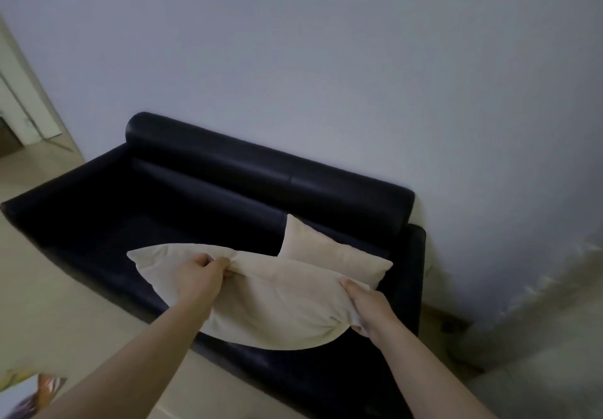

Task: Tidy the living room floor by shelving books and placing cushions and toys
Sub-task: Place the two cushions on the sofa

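As gripped: hands [199,275] around cushion [270,301]

No readable text, labels, brands, numbers or signs anywhere.

A single wide-angle view, taken from the person's head, looks forward and down over both outstretched forearms. It faces a dark sofa [228,197] set against a pale wall [326,60], and stands close to the sofa's front edge, so the seat fills the middle of the frame. The picture is tilted, the sofa running from upper left to lower right. Floor [65,304] shows at lower left.
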